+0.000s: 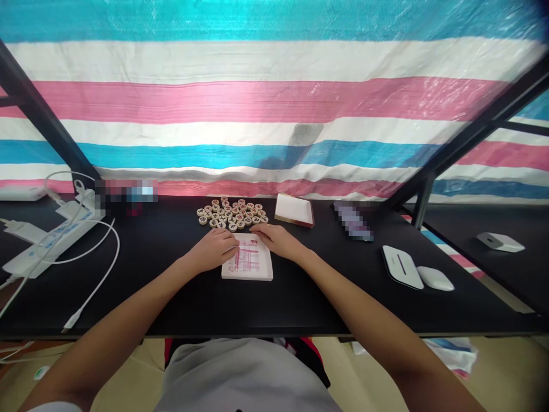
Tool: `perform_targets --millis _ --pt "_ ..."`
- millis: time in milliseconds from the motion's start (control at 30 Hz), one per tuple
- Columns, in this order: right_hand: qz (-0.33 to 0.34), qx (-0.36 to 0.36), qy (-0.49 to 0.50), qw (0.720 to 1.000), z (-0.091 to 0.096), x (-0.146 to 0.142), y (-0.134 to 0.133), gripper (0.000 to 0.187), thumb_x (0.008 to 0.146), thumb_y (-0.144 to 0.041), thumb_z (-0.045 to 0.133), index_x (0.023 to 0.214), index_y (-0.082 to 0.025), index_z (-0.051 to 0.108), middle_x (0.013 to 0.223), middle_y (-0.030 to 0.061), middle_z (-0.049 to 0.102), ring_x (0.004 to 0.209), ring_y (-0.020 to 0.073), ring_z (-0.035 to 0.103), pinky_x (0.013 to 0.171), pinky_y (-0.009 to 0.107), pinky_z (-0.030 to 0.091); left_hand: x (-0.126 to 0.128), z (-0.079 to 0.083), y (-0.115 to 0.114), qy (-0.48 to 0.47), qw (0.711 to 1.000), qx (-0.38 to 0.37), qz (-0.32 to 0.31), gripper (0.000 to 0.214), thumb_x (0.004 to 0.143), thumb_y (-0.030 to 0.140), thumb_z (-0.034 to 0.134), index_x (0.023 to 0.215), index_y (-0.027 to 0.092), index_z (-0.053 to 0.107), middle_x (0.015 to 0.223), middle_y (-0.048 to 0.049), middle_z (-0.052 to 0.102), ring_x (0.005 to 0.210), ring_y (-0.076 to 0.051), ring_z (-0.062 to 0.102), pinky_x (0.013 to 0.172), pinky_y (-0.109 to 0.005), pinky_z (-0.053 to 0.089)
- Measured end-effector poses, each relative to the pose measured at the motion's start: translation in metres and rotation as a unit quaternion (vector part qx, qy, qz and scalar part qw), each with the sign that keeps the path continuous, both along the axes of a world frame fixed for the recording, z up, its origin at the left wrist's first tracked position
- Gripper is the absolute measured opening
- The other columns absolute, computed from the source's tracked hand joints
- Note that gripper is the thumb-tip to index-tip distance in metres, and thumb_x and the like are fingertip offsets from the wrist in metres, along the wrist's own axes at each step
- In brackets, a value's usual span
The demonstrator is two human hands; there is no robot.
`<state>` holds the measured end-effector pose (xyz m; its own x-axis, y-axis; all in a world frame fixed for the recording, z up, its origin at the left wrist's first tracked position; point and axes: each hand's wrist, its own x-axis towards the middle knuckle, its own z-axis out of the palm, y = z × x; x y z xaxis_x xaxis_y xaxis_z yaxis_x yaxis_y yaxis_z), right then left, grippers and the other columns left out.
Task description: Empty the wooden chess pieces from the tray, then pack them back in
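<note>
A shallow white box [265, 272] lies on the black desk in front of me, with a sheet bearing red printed lines [247, 260] inside it. My left hand [215, 249] is at the box's upper left side, its bent fingers reaching over the rim onto the sheet. At the far right corner, my right hand [278, 239] has its fingers together along the rim; its thumb side is partly hidden. Just beyond both hands, several round wooden Chinese chess pieces [231, 214] with red and black characters form a loose cluster on the desk.
A box lid [294, 210] lies open side up beyond my right hand. Further right are a blurred-out phone-like object [354, 221], a white flat device [401, 267] and a white mouse [435, 278]. A power strip [51, 243] with white cables occupies the left; striped sheeting [257, 103] hangs behind.
</note>
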<state>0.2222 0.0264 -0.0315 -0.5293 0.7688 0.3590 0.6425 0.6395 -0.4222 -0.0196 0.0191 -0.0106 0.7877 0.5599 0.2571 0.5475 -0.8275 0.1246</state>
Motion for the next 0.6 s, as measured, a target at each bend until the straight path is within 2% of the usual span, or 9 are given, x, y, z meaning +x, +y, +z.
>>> perform_targets --millis 167,367,533,600 --pt "0.009 0.005 0.016 1.000 -0.003 -0.002 0.001 0.029 0.091 -0.015 0.039 0.110 -0.019 0.062 0.106 0.0077 0.067 0.096 0.0173 0.063 0.086 0.032 0.049 0.005 -0.001 0.000 0.025 0.999 -0.023 0.027 0.029 0.095 0.022 0.038 0.111 0.015 0.061 0.105 -0.0084 0.066 0.099 -0.020 0.057 0.089 -0.035 0.041" --pt "0.007 -0.002 0.015 1.000 -0.003 -0.004 0.002 0.030 0.090 -0.013 0.039 0.108 -0.019 0.063 0.102 0.0071 0.068 0.093 0.0169 0.063 0.084 0.032 0.049 0.011 0.001 -0.005 0.078 0.996 -0.021 0.033 0.026 0.092 0.024 0.045 0.110 0.016 0.062 0.112 -0.0099 0.063 0.100 -0.022 0.057 0.087 -0.035 0.042" --pt "0.012 -0.004 0.006 1.000 0.000 -0.003 0.002 0.028 0.090 -0.013 0.040 0.104 -0.018 0.064 0.099 0.0072 0.068 0.090 0.0167 0.063 0.083 0.031 0.048 0.012 0.002 -0.006 0.089 0.995 -0.011 0.038 0.037 0.091 0.028 0.048 0.124 0.012 0.053 0.113 -0.0119 0.062 0.101 -0.024 0.056 0.087 -0.036 0.041" --pt "0.016 -0.005 0.005 1.000 0.001 -0.003 0.002 0.027 0.090 -0.013 0.040 0.102 -0.017 0.064 0.097 0.0077 0.068 0.089 0.0168 0.063 0.082 0.031 0.048 0.013 0.001 -0.006 0.092 0.995 -0.016 0.042 0.036 0.091 0.029 0.047 0.122 0.011 0.054 0.109 -0.0116 0.063 0.100 -0.024 0.056 0.086 -0.035 0.040"
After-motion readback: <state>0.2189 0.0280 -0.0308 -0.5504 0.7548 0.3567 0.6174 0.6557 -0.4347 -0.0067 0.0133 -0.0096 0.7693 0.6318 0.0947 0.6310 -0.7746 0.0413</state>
